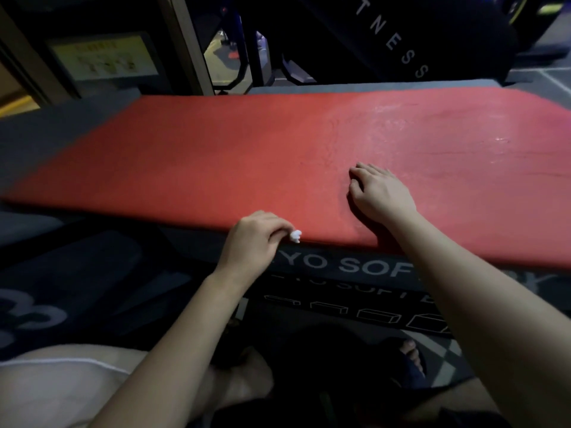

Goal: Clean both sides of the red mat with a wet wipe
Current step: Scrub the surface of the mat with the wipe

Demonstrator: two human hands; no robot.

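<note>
Head camera is looking down on the red mat [216, 156], which is lying flat and lengthwise on top of a dark padded box [355, 267] with white lettering on its near face. Raised like this, the mat's upper side is sitting within easy reach of the person crouching in front of it. The right part of the mat is showing a paler, streaky sheen [417, 128], which I am reading as dampness from wiping. The left part is looking matte and dry. By that judgement the top side is only partly done and the underside is not yet turned up.

The right hand [381, 193] is lying palm down on the mat near its front edge, fingers slightly bent and gripping nothing. It is probably pinning the mat so that it is not sliding on the box.

The left hand [250, 239] is hovering at the mat's near edge, its fingers and thumb pinching the wet wipe [296, 236]. The wipe is bunched into a small white wad poking out past the fingertips, so each stroke is likely covering little of the mat.

As for containers, no wipe packet or bin is showing. The only box is the support, and its inside is hidden.
</note>
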